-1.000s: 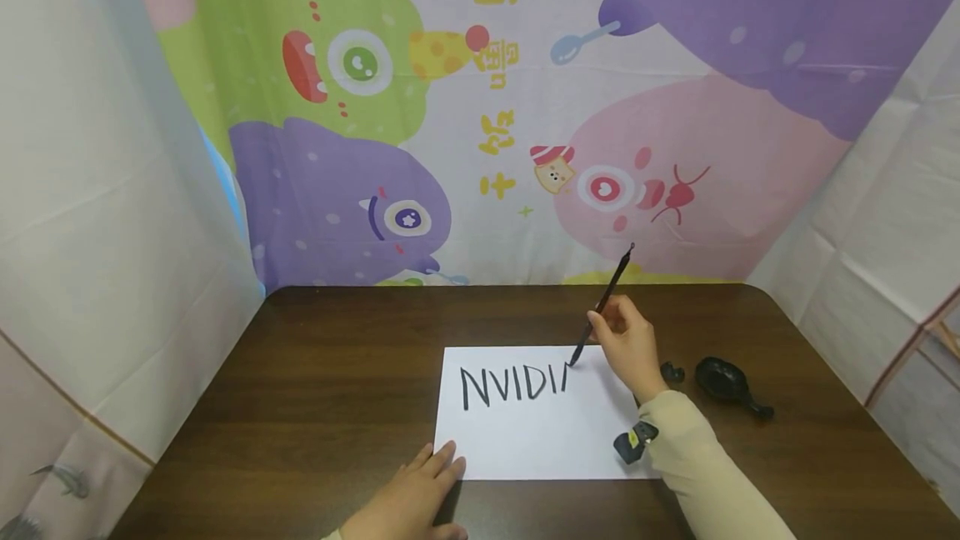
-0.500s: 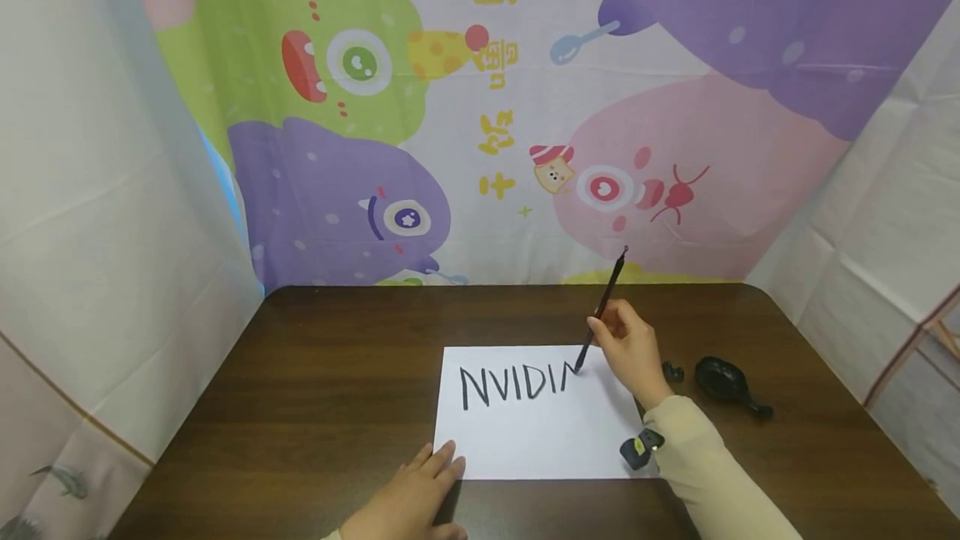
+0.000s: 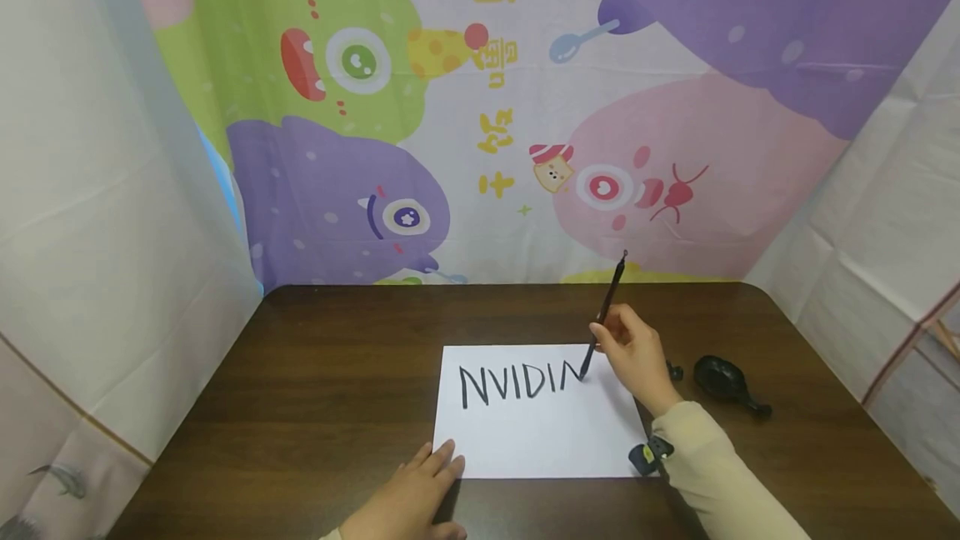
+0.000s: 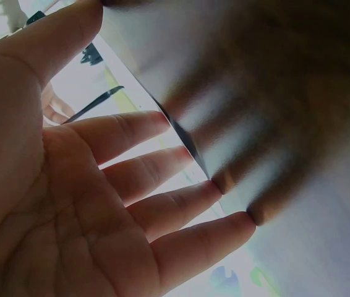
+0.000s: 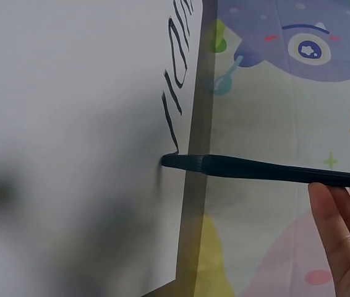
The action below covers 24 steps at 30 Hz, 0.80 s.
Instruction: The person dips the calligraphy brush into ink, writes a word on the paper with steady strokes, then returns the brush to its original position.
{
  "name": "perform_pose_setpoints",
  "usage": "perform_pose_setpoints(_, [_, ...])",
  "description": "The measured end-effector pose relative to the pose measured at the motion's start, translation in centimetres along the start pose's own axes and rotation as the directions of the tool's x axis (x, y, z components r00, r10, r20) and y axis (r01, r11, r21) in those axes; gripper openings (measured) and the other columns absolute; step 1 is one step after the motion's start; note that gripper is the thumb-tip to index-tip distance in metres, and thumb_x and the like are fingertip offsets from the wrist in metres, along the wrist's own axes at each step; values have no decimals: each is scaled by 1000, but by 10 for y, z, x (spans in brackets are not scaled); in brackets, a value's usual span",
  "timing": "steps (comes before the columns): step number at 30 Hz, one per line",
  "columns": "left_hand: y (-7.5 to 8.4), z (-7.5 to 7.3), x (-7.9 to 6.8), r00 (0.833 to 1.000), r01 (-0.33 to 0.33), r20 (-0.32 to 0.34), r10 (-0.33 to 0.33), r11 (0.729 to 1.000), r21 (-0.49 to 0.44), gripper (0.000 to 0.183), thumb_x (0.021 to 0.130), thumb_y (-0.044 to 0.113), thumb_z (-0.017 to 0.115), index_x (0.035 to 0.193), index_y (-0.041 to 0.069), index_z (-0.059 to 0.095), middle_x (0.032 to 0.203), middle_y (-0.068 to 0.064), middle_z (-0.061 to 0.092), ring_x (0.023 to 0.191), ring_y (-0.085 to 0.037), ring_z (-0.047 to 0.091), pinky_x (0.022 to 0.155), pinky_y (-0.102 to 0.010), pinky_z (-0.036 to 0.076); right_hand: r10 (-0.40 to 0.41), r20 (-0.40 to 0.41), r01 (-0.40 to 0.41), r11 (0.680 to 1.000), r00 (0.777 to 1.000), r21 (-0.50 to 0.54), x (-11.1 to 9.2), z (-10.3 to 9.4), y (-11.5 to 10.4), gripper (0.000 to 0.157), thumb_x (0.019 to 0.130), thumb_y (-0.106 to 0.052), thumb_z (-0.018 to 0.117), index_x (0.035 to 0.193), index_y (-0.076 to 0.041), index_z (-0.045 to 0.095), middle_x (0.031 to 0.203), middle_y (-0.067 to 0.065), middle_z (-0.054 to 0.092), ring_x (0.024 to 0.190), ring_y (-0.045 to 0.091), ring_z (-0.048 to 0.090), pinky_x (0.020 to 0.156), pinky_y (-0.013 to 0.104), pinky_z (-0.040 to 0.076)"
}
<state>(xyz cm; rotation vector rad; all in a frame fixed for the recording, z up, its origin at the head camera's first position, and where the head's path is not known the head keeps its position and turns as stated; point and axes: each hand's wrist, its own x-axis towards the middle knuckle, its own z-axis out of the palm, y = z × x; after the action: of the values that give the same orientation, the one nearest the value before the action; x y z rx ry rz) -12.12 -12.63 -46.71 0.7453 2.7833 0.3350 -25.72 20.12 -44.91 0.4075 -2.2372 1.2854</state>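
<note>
My right hand [image 3: 636,352] pinches a black writing brush [image 3: 611,294] by its handle, tilted with its top leaning right. The bristle tip meets a white sheet of paper [image 3: 525,440], at the end of a black stroke. Along the sheet's upper part run black letters [image 3: 502,384] that read NVIDI, followed by two slanted strokes joined at the top. In the right wrist view the brush [image 5: 255,168] lies across the picture, its dark bristles against the paper. My left hand [image 3: 412,490] rests on the sheet's near left corner, fingers extended; the left wrist view shows the fingers [image 4: 181,204] fairly straight, fingertips at the surface.
Right of the paper, a black oval object with a narrow neck [image 3: 723,377] lies on the dark wooden table [image 3: 315,390]. Beside it, a small black object [image 3: 675,371] is partly hidden by the right hand. A cartoon-printed cloth [image 3: 510,232] hangs behind the table's far edge.
My right hand has moved slightly right and toward me with the brush, and a second slanted stroke now runs down from the top of the last one. My left hand stays in place.
</note>
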Motion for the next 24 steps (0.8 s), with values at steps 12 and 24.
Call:
perform_pose_setpoints(12, [-1, 1, 0, 1000, -5, -7, 5, 1000, -1, 79, 77, 48, 77, 139, 6, 53, 151, -18, 44, 134, -48, 44, 96, -66, 45, 12, 31, -12, 1000, 999, 1, -6, -8, -5, 13, 88, -6, 71, 95, -2, 60, 75, 8, 57, 60, 5, 54, 58, 19, 57])
perform_pose_setpoints(24, [-1, 0, 1, 1000, 14, 8, -14, 1000, -12, 78, 77, 48, 77, 139, 7, 53, 151, -17, 44, 135, -47, 43, 97, -67, 44, 5, 43, -5, 1000, 999, 11, -9, -12, -24, 11, 88, -2, 69, 93, 1, 60, 73, 10, 56, 59, 12, 58, 58, 24, 59])
